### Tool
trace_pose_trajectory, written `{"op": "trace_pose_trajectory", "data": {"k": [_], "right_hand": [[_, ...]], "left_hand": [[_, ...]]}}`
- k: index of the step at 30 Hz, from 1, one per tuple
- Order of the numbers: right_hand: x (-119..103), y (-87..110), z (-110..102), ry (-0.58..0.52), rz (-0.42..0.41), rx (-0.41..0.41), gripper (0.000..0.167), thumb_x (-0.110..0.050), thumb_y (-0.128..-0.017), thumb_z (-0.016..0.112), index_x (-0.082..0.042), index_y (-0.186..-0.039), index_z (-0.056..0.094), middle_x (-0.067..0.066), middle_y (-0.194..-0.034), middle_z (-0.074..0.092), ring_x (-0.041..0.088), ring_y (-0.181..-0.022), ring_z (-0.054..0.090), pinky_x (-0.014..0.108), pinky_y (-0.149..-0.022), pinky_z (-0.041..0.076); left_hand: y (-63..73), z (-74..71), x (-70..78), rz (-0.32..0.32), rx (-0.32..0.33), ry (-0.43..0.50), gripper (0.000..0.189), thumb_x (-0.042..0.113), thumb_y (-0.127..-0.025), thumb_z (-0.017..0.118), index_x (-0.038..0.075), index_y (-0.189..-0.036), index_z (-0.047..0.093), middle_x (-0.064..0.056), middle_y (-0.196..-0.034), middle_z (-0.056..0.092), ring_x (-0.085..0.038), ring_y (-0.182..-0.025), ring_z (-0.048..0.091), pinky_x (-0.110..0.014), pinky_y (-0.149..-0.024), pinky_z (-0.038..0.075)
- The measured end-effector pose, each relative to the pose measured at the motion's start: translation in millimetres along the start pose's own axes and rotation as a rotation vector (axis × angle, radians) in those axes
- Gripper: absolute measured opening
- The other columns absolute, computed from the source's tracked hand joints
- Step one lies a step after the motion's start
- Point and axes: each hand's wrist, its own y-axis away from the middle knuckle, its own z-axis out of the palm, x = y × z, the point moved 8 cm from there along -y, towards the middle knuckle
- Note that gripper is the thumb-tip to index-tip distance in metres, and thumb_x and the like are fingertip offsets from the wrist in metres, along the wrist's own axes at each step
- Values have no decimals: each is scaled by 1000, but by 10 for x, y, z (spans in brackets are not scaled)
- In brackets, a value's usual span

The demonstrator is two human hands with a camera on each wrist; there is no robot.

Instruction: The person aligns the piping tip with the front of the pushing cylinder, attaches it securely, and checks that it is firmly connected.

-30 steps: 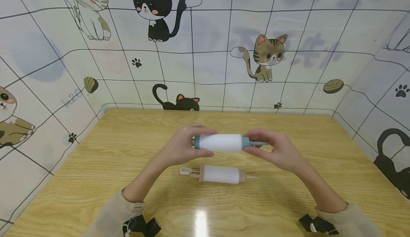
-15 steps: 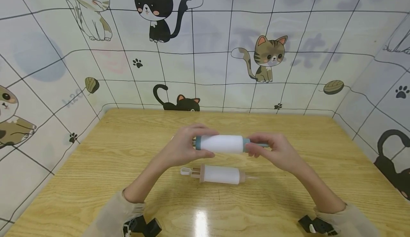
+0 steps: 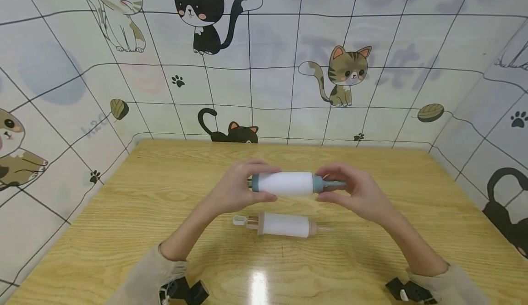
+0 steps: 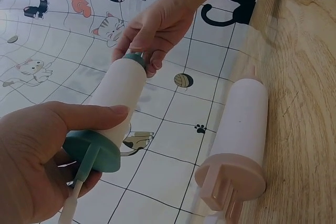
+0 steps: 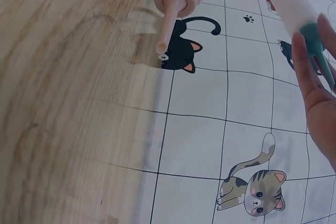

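Observation:
Held level above the wooden table (image 3: 123, 241) is a large white syringe (image 3: 284, 183) with teal end fittings and a thin teal nozzle pointing right. My left hand (image 3: 231, 188) grips its teal flange end, with the thumb along the white barrel in the left wrist view. At the other end, the thumb and fingers of my right hand (image 3: 359, 190) sit around the teal nozzle collar (image 5: 311, 34). A second syringe (image 3: 285, 225), white with beige-pink fittings, lies on the table just nearer than the held one; its plunger handle points left.
Behind the table stands a wall covering (image 3: 272, 85) with a grid and cartoon cats, continuing along both sides. Black wrist cameras (image 3: 187, 291) sit at both sleeves. A bright reflection marks the table's near part.
My right hand's fingers closed on the nozzle collar half a second ago and have since spread wider around it, with the nozzle showing more. The left hand and the beige-pink syringe stay put.

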Motion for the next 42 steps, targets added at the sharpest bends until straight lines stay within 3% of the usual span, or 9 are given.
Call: {"op": "trace_pose_trajectory", "data": {"k": [4,14,22,33,42], "right_hand": [[-23,-8,8,1,-35,-19,48,18,-82,73,2,-125,61,14,-116,66,20,-102,70,34,-82,58],[15,-2,-12,41,10,-34,42,13,-84,74,-3,-122,64,8,-116,68,18,-103,70,35,-81,59],[-28,-1,-5,20,-15,-21,40,15,-86,70,2,-123,64,13,-114,69,17,-98,71,34,-77,60],[13,24,-1,-20,50,-40,34,13,-89,67,6,-123,63,14,-112,70,18,-93,73,37,-74,60],[-13,9,5,-40,3,-19,39,16,-89,66,6,-126,60,16,-103,71,24,-77,73,37,-66,60]], "left_hand": [[2,-12,-9,-7,3,-1,49,13,-76,90,10,-122,73,-6,-121,69,-22,-104,63,-34,-80,53],[-6,-14,19,12,14,-19,49,13,-76,90,11,-121,74,-6,-120,70,-21,-102,64,-33,-78,53],[-4,-17,26,6,12,-16,48,13,-76,90,11,-121,74,-5,-120,69,-21,-102,63,-32,-76,53],[-5,-11,83,42,10,-40,49,13,-76,90,8,-122,73,-8,-120,69,-24,-102,66,-32,-77,55],[-5,-16,56,33,16,-12,50,12,-76,90,8,-123,73,-8,-120,69,-24,-103,65,-35,-81,55]]}}
